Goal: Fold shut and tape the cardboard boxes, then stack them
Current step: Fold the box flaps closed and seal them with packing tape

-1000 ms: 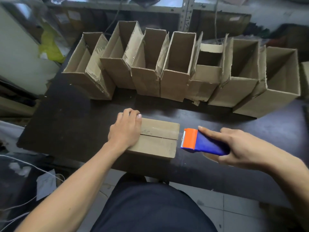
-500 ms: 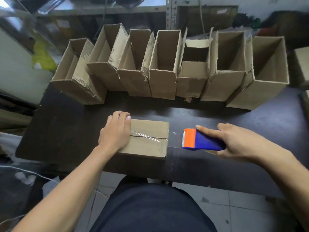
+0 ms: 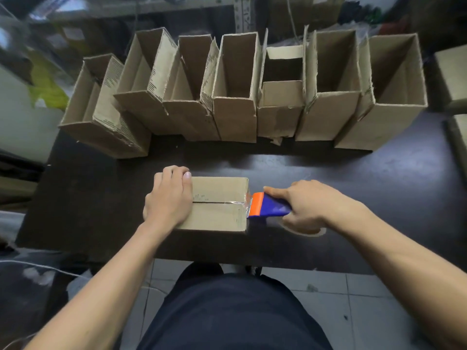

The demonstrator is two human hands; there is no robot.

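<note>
Dark worktop (image 3: 379,173): row of open boxes (image 3: 235,92) stands along its far side, flaps up, none taped. Closed box (image 3: 217,205) lies near the worktop's front edge, seam running left-right. Looks light, stiff cardboard, likely to slide under tape pull, so pin it flat from above at the end away from the dispenser. Left hand (image 3: 169,198) does that: palm down on the box's left end, fingers curled over the far edge. Right hand (image 3: 303,205) clenched round the tape dispenser (image 3: 265,205), index finger stretched along its top, orange head touching the box's right end at the seam.
</note>
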